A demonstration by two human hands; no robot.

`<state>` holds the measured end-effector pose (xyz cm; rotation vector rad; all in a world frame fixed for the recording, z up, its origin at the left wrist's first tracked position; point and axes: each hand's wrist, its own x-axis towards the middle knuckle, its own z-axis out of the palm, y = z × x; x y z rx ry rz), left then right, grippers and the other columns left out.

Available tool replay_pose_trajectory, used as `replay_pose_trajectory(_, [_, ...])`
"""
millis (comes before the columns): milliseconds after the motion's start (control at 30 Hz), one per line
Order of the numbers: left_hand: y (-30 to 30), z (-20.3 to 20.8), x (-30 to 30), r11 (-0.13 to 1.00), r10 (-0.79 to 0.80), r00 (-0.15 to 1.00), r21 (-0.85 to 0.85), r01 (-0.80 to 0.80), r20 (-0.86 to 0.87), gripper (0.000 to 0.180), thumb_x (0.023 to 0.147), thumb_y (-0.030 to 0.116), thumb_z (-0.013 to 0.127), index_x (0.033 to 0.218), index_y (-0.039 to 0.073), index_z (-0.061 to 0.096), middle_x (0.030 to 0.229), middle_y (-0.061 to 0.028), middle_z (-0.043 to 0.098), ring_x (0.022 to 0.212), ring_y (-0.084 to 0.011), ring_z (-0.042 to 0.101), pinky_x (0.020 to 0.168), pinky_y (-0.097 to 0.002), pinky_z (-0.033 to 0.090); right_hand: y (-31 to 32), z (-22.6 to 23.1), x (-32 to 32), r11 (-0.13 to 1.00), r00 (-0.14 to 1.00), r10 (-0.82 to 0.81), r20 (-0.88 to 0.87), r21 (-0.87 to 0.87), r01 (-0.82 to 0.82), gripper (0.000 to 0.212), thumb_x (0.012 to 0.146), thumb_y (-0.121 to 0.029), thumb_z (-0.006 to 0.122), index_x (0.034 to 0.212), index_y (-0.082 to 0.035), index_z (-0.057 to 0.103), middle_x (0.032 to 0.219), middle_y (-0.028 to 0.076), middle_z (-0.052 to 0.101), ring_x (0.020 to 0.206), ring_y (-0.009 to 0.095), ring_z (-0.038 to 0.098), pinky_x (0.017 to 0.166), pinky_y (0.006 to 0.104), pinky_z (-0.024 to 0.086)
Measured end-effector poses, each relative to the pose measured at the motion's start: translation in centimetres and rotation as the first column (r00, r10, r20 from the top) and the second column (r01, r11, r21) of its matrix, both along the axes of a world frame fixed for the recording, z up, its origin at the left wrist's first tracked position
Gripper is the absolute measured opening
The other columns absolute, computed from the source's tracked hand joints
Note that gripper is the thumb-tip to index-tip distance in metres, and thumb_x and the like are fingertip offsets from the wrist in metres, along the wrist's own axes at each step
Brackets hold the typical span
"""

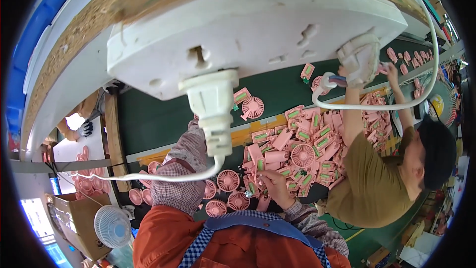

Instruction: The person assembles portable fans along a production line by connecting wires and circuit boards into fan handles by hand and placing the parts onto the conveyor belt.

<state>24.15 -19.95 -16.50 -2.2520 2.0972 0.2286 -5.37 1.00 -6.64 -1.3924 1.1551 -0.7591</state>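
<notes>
My right hand (278, 189) is at the near left side of a heap of pink fan parts (327, 150). Its thumb and fingers are pinched at the lower end of a pink fan handle (258, 160) with a green insert. My left forearm in its checked sleeve (181, 173) reaches forward over the bench, and the hand itself is hidden behind a white plug (212, 99). Beyond the plug, a pink fan with a round grille (253, 107) lies on the green belt. Several round pink fan heads (228, 180) are spread between my arms.
A white power strip (258, 30) hangs overhead, its cord (148, 175) crossing my left arm. On the right, a co-worker in a brown shirt (372, 183) reaches over the green belt (163, 114). At left are another person's gloved hand (85, 128), a cardboard box (79, 218) and a white fan (113, 226).
</notes>
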Motion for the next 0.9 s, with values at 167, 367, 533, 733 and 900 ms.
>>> replay_pose_trajectory(167, [1.7,0.7,-0.4,0.993,-0.106,0.993,0.059,0.103,0.051,0.012,0.073,0.01,0.059,0.084,0.009,0.065,0.095,-0.0092,0.062,0.097,-0.0271,0.056,0.079,-0.0451,0.04,0.2,2.6,0.1,0.998,1.0,0.013,-0.011,-0.062,-0.014,0.018,0.084,0.0,0.055,0.1,0.001,0.061,0.082,0.012,0.063,0.071,0.018,0.061,0.062,0.0269,0.047])
replay_pose_trajectory(367, [1.9,-1.4,-1.3,0.999,-0.047,0.972,-0.038,0.039,-0.229,0.025,0.075,0.016,0.064,0.099,0.011,0.057,0.095,-0.0099,0.063,0.097,-0.0286,0.058,0.085,-0.0449,0.038,0.7,0.8,-1.1,0.97,0.988,-0.111,0.107,0.228,0.085,0.007,0.086,-0.001,0.055,0.091,0.003,0.058,0.075,0.004,0.063,0.067,0.006,0.058,0.058,0.0198,0.046])
replay_pose_trajectory(533, [2.2,-2.1,-2.4,0.994,-0.101,0.978,0.012,0.105,-0.18,0.014,0.075,0.019,0.062,0.088,0.014,0.063,0.092,-0.0067,0.063,0.092,-0.0261,0.06,0.081,-0.0448,0.038,-0.7,1.0,-1.7,0.893,0.942,-0.233,0.24,0.436,0.109,0.011,0.087,-0.002,0.054,0.093,0.004,0.061,0.08,0.006,0.065,0.066,0.008,0.059,0.058,0.0194,0.047])
replay_pose_trajectory(733, [1.9,-1.5,-3.8,0.979,-0.196,0.948,-0.102,0.175,-0.252,0.007,0.075,0.013,0.057,0.082,0.011,0.058,0.085,-0.0082,0.063,0.085,-0.0251,0.061,0.078,-0.0435,0.039,-3.2,1.1,-2.6,0.804,0.84,-0.433,0.326,0.561,0.197,0.014,0.087,-0.005,0.055,0.096,0.004,0.062,0.085,0.01,0.066,0.073,0.013,0.062,0.062,0.023,0.049])
replay_pose_trajectory(900, [3.5,0.8,-4.5,0.996,-0.056,0.78,-0.092,-0.002,-0.623,0.011,0.073,0.004,0.06,0.081,0.004,0.052,0.072,-0.0141,0.06,0.071,-0.0303,0.061,0.064,-0.0368,0.047,-3.6,0.8,-4.2,0.734,0.661,-0.552,0.508,0.673,0.095,0.011,0.088,-0.005,0.054,0.093,0.002,0.061,0.084,0.011,0.064,0.069,0.013,0.06,0.067,0.0258,0.051])
